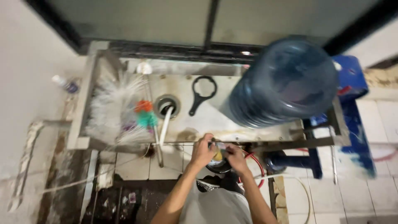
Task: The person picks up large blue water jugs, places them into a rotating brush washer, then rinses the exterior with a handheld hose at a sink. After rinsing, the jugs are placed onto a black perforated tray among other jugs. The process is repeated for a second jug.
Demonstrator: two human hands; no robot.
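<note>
Both hands meet at the front edge of the steel bench [215,120]. The left hand [203,151] and right hand [235,157] pinch a small yellowish piece [218,155] above a dark round container [219,166]. Behind them stands a blue water jug [286,83], and a black ring wrench [202,94] lies left of the jug.

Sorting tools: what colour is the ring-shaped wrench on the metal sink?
Black wrench, clearest in the head view.

brushes [120,110] left | wrench [202,94] behind drain [167,105] | water jug [286,83] right
</note>
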